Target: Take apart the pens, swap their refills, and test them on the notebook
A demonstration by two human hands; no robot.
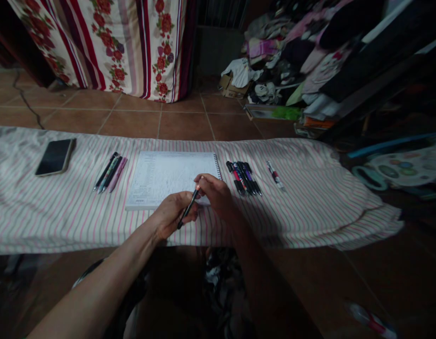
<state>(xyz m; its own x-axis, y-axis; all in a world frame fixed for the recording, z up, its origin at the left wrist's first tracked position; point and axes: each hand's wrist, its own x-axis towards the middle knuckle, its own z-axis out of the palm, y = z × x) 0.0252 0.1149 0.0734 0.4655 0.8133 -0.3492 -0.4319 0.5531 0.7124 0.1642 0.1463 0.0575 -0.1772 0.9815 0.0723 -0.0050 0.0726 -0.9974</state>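
Observation:
A dark pen (188,208) is held between my two hands over the near edge of a spiral notebook (168,169). My left hand (173,212) is closed around the pen's lower length. At its upper end, my right hand (214,190) pinches the pen with the fingertips, where a small orange-red patch shows. The notebook lies with its coil to the right and its pale, marked cover or page facing up. Right of it lies a row of several pens (244,179), and farther right a single white patterned pen (274,174). Three pens (110,173) rest on the left.
A phone (55,157) lies at the left of the striped cloth (310,202) covering the low surface. Beyond are a tiled floor (133,120), a floral curtain (133,47) and a heap of clothes (274,56). A blurred object (371,322) lies on the floor at lower right.

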